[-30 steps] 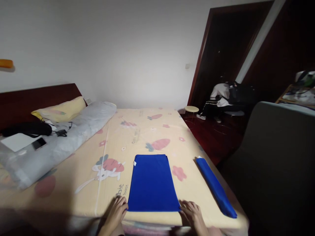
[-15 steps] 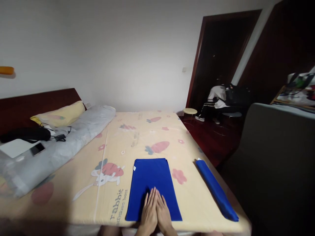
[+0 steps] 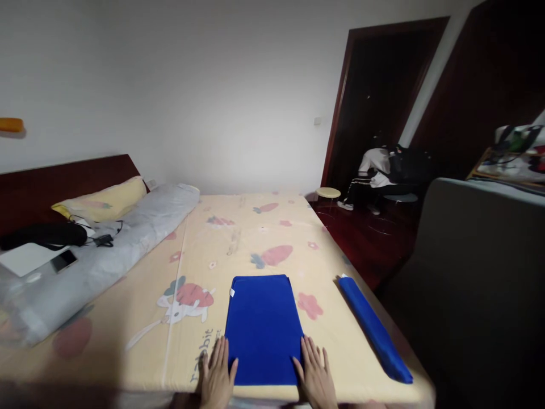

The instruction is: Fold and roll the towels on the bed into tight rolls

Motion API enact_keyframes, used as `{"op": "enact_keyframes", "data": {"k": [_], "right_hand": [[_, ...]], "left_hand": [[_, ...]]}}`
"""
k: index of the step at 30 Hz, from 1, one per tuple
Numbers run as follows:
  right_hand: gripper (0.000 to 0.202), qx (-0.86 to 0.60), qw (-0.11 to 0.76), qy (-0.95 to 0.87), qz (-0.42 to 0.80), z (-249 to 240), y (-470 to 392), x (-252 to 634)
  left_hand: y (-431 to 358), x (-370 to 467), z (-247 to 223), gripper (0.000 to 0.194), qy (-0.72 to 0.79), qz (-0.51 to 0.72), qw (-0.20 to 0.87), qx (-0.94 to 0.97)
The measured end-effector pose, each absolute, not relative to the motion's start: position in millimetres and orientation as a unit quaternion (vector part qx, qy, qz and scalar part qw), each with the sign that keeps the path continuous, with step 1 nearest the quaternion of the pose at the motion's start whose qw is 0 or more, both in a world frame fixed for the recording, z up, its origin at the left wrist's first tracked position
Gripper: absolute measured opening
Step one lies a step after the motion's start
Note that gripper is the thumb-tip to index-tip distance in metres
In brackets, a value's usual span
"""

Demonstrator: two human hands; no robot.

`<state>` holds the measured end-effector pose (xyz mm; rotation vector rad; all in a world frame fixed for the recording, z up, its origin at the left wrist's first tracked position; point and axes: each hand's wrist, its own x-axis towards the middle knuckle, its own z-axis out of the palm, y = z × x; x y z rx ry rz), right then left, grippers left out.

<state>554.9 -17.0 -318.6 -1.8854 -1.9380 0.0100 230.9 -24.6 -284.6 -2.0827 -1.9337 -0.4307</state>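
Observation:
A blue folded cloth [image 3: 264,324] lies flat near the front edge of the bed, with a small white tag at its upper left. My left hand [image 3: 218,372] rests at the cloth's lower left edge, palm down, thumb over the fabric. On the opposite edge my right hand [image 3: 315,369] lies palm down too, its thumb touching the cloth. Both hands are open and hold nothing. To the right lies a long, narrow blue roll or folded bundle [image 3: 374,329], apart from my right hand, with a bit of white at its far end.
The bed sheet [image 3: 238,238] has rabbit and carrot prints. At left are a grey plastic-wrapped bundle [image 3: 128,244], a phone [image 3: 63,260], a yellow pillow [image 3: 102,199] and cables. A dark grey panel [image 3: 481,272] stands at right. A person [image 3: 377,167] sits by the door near a stool [image 3: 327,193].
My hands, earlier pressed together at the middle of the cloth, have spread apart to its left and right edges. The cloth and the roll have stayed in place.

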Motion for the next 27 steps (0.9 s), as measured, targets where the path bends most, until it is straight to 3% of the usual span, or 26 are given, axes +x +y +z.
{"op": "enact_keyframes", "data": {"k": [2, 6, 12, 16, 19, 23, 27], "right_hand": [[0.078, -0.701, 0.238, -0.672, -0.013, -305.2, -8.7, 538.1], [0.059, -0.593, 0.23, -0.77, 0.038, -267.8, 13.6, 495.0], [0.057, -0.429, 0.158, -0.881, 0.125, -259.3, 35.9, 491.2], [0.058, -0.556, 0.141, -0.811, 0.12, -280.5, 41.2, 519.4], [0.073, -0.703, 0.163, -0.689, 0.069, -300.3, 43.0, 528.4], [0.094, -0.774, 0.203, -0.6, 0.008, -310.5, 46.4, 521.2], [0.076, -0.715, 0.219, -0.663, 0.029, -286.9, 57.0, 507.2]], "left_hand": [[-16.6, 247.9, -268.8, 0.065, -0.686, -0.165, 0.164, -0.69], [8.0, 288.6, -245.6, 0.062, -0.632, -0.169, 0.156, -0.74], [30.6, 289.2, -262.2, 0.059, -0.482, -0.101, 0.085, -0.866], [30.3, 267.2, -280.7, 0.058, -0.614, -0.085, 0.082, -0.781], [30.8, 267.6, -285.9, 0.063, -0.701, -0.075, 0.095, -0.703], [37.9, 287.3, -280.4, 0.067, -0.744, -0.079, 0.115, -0.653], [50.9, 305.5, -271.2, 0.063, -0.688, -0.131, 0.131, -0.702]]}}
